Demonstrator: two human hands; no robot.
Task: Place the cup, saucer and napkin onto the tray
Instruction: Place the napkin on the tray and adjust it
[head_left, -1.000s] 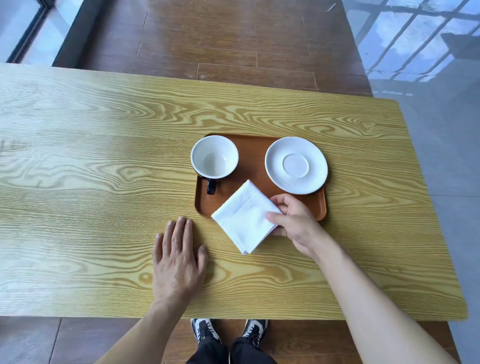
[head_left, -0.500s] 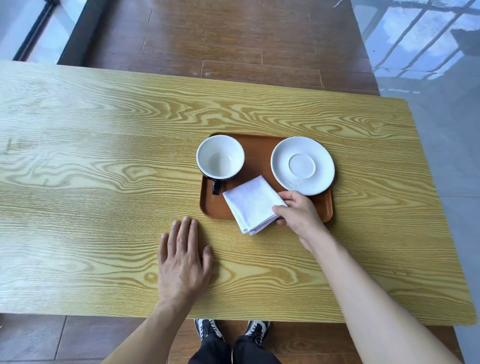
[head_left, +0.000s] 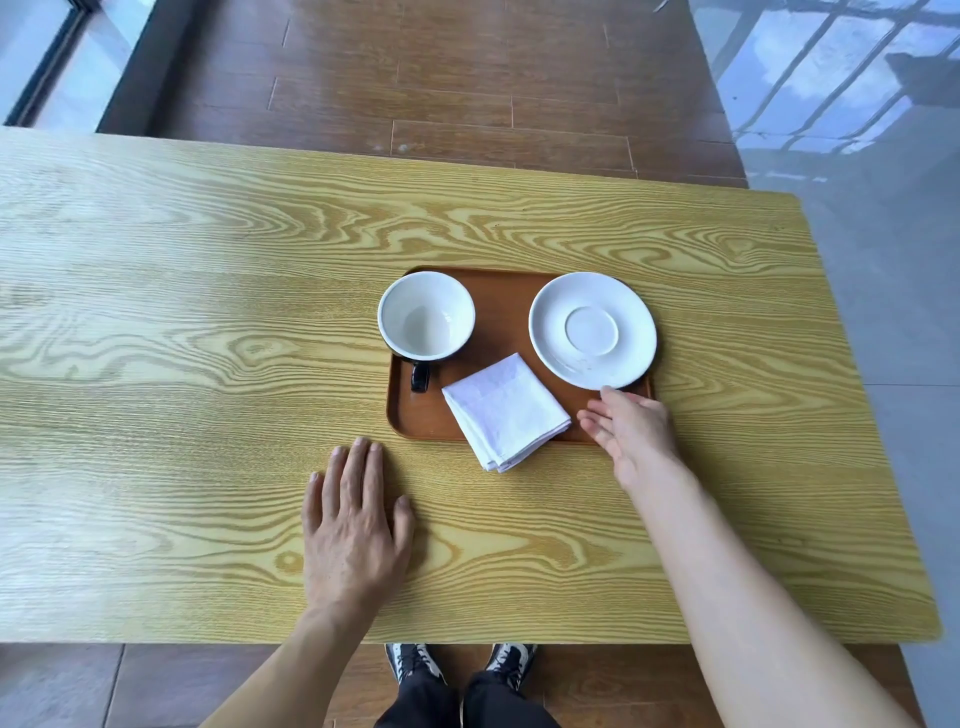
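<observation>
A brown tray (head_left: 501, 312) lies on the wooden table. On its left end stands an empty cup (head_left: 426, 317), white inside, with a dark handle pointing toward me. A white saucer (head_left: 592, 330) rests on the right end, overhanging the rim slightly. A folded white napkin (head_left: 506, 410) lies on the tray's near part, one corner hanging over the near edge onto the table. My right hand (head_left: 631, 431) hovers just right of the napkin, fingers apart, holding nothing. My left hand (head_left: 353, 525) lies flat on the table, left of and nearer than the tray.
The yellow wood-grain table (head_left: 208, 312) stretches wide to the left; its right edge is close to the tray and its near edge runs just above my shoes (head_left: 457, 665). Brown floorboards and grey tiles lie beyond.
My right hand pushed the napkin farther onto the tray, then let go of it and drew back to the right with fingers apart. The left hand stayed flat on the table.
</observation>
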